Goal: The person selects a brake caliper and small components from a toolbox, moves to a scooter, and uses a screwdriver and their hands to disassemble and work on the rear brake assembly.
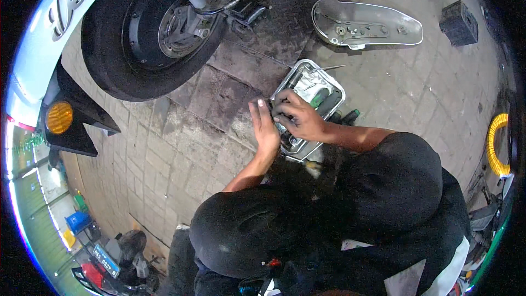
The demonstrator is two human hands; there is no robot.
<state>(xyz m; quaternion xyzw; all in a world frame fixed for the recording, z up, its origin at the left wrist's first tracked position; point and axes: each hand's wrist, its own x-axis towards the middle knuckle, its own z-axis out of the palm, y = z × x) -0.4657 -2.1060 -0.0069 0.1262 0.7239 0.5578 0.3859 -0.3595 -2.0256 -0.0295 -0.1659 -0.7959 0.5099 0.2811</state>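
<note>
My left hand (264, 125) is raised over a metal tool tray (337, 89), its fingers closed together against a small dark object that is mostly hidden. My right hand (298, 116) has bent, dirt-darkened fingers pinching at the same spot, touching or very near my left fingertips; the object itself is too hidden to name. Under and around my hands, the tray holds green-and-black screwdriver handles (327, 100), dark tools and thin metal rods.
A scooter's wheel (103, 60) with shock absorber and bare hub stands upper left beside its pale body panel (33, 60). A silver cover (389, 28) and black block (457, 23) lie on the pavers. A yellow coiled hose (496, 148) is at right; parked vehicles (131, 246) line the lower edges.
</note>
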